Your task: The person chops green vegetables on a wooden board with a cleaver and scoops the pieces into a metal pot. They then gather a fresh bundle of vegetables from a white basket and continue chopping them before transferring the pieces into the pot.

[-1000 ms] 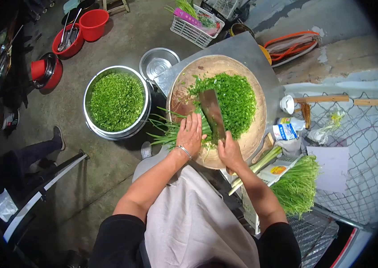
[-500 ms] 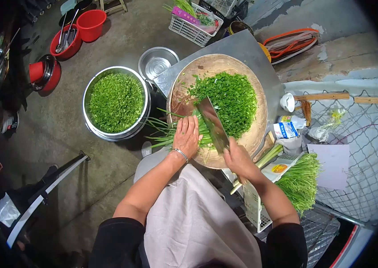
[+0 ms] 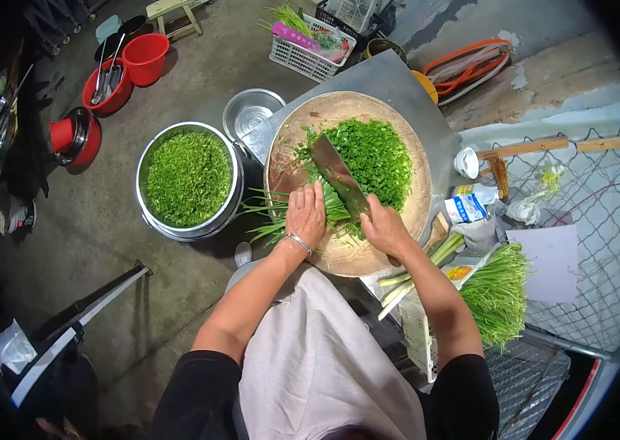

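A bunch of long green stalks, seemingly garlic chives [image 3: 270,214], lies across the near left part of the round wooden chopping board [image 3: 423,192]. Over it my left hand [image 3: 305,215] is closed, pressing the bunch down, with a bracelet at the wrist. In my right hand [image 3: 386,233] is the handle of a cleaver [image 3: 341,176]. Its broad blade stands just right of my left fingers, at the cut end of the bunch; whether the edge touches the board is hidden. Chopped greens [image 3: 377,158] are heaped beyond the blade.
Left of the board stands a large metal pot [image 3: 141,172] full of chopped greens, near a metal basin [image 3: 239,110]. Whole greens [image 3: 497,297] and pale-stemmed stalks [image 3: 398,293] lie at the right. A white bowl [image 3: 467,163] and a blue-white packet [image 3: 467,209] sit by the wall.
The cleaver's blade has swung toward the left and lies flatter across the view. My left hand stays on the bunch. The whole view has shifted slightly.
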